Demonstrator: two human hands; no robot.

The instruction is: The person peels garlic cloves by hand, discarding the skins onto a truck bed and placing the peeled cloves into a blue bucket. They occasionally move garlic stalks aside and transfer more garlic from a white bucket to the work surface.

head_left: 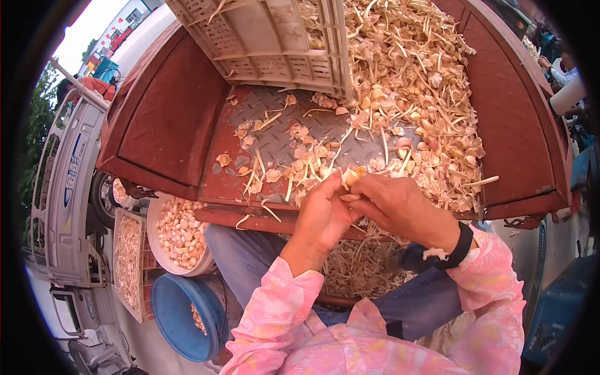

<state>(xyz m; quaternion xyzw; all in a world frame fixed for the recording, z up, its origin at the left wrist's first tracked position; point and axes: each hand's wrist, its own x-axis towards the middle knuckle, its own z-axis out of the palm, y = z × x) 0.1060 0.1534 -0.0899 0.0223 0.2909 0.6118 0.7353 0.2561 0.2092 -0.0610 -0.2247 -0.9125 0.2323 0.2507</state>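
My left hand (322, 215) and my right hand (397, 206) meet over the front edge of the red metal bed (219, 178). Between their fingertips is a garlic piece (354, 175) with yellowish, papery skin. Both hands have their fingers closed round it. Just beyond them, loose skins, stalks and a few cloves are scattered on the bed floor. A large heap of garlic skins and cloves (431, 112) fills the right side of the bed. How each finger grips the piece is partly hidden.
A tilted plastic crate (281, 59) stands at the back of the bed. At lower left are a white bucket of cloves (181, 237), a blue bucket (187, 315) and a crate of stalks (129, 262). A grey truck (72, 181) stands far left; other people are at far right.
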